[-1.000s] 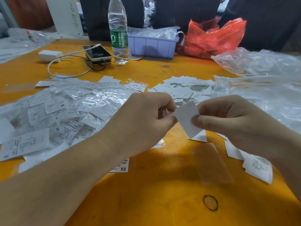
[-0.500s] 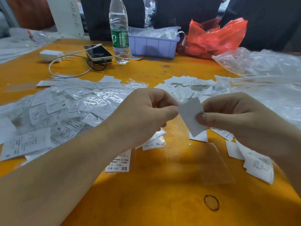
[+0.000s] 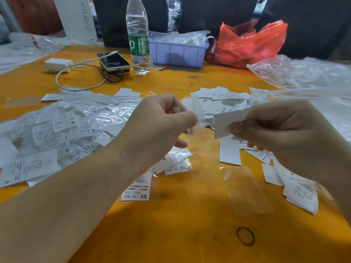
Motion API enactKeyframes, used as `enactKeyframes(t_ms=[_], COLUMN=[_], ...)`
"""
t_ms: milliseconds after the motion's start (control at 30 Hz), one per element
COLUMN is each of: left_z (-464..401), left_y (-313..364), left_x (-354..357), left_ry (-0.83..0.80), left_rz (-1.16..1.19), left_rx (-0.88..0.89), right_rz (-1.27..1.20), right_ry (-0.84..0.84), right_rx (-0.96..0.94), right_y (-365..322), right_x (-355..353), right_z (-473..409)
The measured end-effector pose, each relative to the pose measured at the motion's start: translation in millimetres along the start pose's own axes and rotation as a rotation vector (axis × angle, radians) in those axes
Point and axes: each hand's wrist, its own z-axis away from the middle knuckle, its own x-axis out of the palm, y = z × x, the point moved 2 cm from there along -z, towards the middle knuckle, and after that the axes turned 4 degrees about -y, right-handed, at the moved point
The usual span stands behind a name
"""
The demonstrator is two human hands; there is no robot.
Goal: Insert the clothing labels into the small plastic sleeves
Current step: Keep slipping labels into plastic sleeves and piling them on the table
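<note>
Label [image 3: 225, 123], white and blank on the side showing, sits pinched between thumb and fingers of the right hand [image 3: 281, 133], held above the orange table [image 3: 190, 234]. Left hand [image 3: 161, 122] is raised beside it, fingers curled, pinching a clear plastic sleeve [image 3: 195, 112] that looks blurred. Label and sleeve are close but apart. Pile of filled sleeves [image 3: 62, 130] lies to the left; loose labels [image 3: 222, 99] are heaped beyond the hands. An empty sleeve [image 3: 245, 190] lies flat on the table near the right wrist.
</note>
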Motion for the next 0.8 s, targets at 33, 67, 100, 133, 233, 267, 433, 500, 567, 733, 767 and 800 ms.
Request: enactKeyframes(t_ms=[33, 67, 100, 133, 233, 267, 433, 500, 567, 733, 767, 800], left_z=[0.0, 0.4, 0.8, 1.6, 3.1, 3.4, 4.4, 4.9, 5.0, 6.1, 6.4, 7.1], left_y=[0.7, 1.5, 2.1, 2.6, 3.7, 3.7, 2.1, 2.0, 1.7, 1.0, 1.1, 1.2], left_x=[-0.5, -0.6, -0.2, 0.2, 2.1, 2.6, 6.0, 7.0, 7.3, 8.7, 9.2, 9.4], left_ry=[0.004, 0.0, -0.007, -0.013, -0.017, -0.022, -0.063, -0.078, -0.097, -0.16, -0.173, -0.183], left_rz=[-0.011, -0.024, -0.038, -0.051, -0.099, -0.114, -0.183, -0.19, -0.198, -0.215, -0.222, -0.23], left_rx=[0.013, 0.028, 0.04, 0.049, 0.07, 0.074, 0.082, 0.085, 0.084, 0.078, 0.083, 0.089], right_rz=[0.023, 0.022, 0.008, -0.006, -0.033, -0.061, -0.265, -0.285, -0.194, -0.197, -0.221, -0.246], right_ry=[0.03, 0.061, 0.093, 0.123, 0.172, 0.176, 0.143, 0.14, 0.18, 0.198, 0.19, 0.182], right_rx=[-0.018, -0.029, -0.035, -0.034, -0.016, -0.002, 0.053, 0.042, 0.032, 0.04, 0.045, 0.049], right_y=[-0.7, -1.5, -1.7, -1.9, -2.6, -2.5, -6.4, -6.3, -2.9, -0.1, -0.1, 0.1], right_x=[-0.7, -0.7, -0.4, 0.0, 0.5, -0.3, -6.3, -6.1, -5.3, -3.0, -3.4, -4.0], right_z=[0.0, 0.1, 0.5, 0.9, 1.2, 1.4, 0.9, 0.2, 0.4, -0.3, -0.6, -0.7])
